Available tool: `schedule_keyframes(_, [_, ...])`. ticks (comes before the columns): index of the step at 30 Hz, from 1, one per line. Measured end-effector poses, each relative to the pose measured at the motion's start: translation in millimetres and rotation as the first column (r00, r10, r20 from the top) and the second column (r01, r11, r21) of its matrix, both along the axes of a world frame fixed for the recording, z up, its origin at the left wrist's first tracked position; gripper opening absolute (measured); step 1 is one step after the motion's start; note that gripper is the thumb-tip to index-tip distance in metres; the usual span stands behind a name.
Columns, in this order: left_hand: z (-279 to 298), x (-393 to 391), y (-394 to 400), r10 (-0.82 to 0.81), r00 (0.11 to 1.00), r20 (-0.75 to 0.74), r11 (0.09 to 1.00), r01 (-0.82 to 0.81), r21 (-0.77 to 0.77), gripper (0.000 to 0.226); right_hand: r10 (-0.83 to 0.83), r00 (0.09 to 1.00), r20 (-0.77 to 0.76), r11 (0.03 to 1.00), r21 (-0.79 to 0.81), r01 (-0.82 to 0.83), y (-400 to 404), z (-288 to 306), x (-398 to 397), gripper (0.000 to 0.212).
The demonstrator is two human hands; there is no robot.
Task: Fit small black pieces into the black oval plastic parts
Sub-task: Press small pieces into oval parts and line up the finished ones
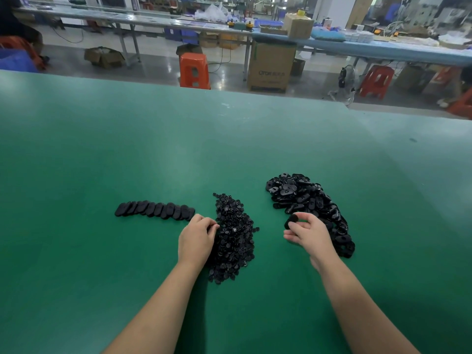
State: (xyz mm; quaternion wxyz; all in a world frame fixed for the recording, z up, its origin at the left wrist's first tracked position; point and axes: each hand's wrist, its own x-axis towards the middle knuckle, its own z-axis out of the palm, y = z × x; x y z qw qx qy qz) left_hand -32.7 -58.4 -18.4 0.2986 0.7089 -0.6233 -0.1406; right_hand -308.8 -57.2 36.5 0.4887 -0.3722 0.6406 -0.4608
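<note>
At the green worktop [102,162], factory floor: a person's two bare forearms reach in from the near edge, hands working side by side.
Left hand [196,238]: fingers curled, tips pressed into the left flank of the heap of small black pieces [233,238]; whether a piece is pinched cannot be told.
Right hand [307,235]: raised a little off the worktop, thumb and fingers pinching one black oval part [292,220], its wrist bent inward toward the left hand.
Gap between hands: a strip of bare green mat, the heap of small pieces along its left side.
Oval parts pile [310,200]: a loose curved heap just beyond and right of the right hand, running from the far middle round toward the near right.
Row of oval parts [154,210]: a line of overlapping ovals lying left of the left hand, its right end just beside the knuckles.
Open room: wide bare mat left of the row, beyond both heaps to the far edge, and near the person between the forearms.
Far edge: the worktop ends in a straight line, with an aisle of grey floor behind it.
Background: an orange stool [194,70] and a large cardboard box [270,67] stand in the aisle, before a long blue-topped bench [383,48] loaded with boxes and bags.
</note>
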Motion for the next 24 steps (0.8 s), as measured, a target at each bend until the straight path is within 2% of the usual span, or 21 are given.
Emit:
schedule_keyframes(2, [0,0,0,-0.002,1.0,-0.001,1.0,0.002,-0.001,0.017,0.007,0.999,0.053,1.0,-0.02,-0.006,4,-2,10,0.032])
schedule_keyframes(8, [0,-2,3,-0.008,1.0,0.004,1.0,0.008,-0.015,0.016,0.039,0.992,0.12,0.999,-0.026,-0.036,14,-20,36,0.018])
schedule_keyframes(19, [1,-1,0,-0.031,1.0,0.002,0.999,0.031,0.024,0.01,0.07,0.99,-0.12,0.986,-0.145,-0.087,29,-40,45,0.014])
schedule_keyframes(24, [2,1,3,0.032,0.984,-0.178,0.999,-0.03,0.009,0.015,0.065,0.986,-0.152,0.982,-0.166,-0.091,31,-42,45,0.014])
